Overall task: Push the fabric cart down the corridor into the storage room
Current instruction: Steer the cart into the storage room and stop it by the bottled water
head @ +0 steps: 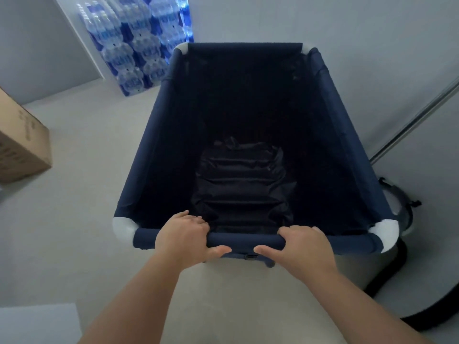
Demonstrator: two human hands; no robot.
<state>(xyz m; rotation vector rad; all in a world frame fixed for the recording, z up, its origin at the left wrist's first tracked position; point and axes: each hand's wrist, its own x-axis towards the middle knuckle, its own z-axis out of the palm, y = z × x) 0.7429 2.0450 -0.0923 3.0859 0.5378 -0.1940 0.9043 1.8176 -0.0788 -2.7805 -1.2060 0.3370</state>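
Note:
A deep navy fabric cart with white corner joints fills the middle of the head view, its far rim close to the back wall. A crumpled black fabric item lies at its bottom. My left hand wraps the padded near rim bar, left of centre. My right hand grips the same bar, right of centre. Fingers curl over the top and both thumbs sit under the bar.
Stacked shrink-wrapped packs of water bottles stand against the wall ahead on the left. A cardboard box sits at the left edge. A metal pole leans on the right wall, with a grey and black bag below it. Pale floor lies to the left.

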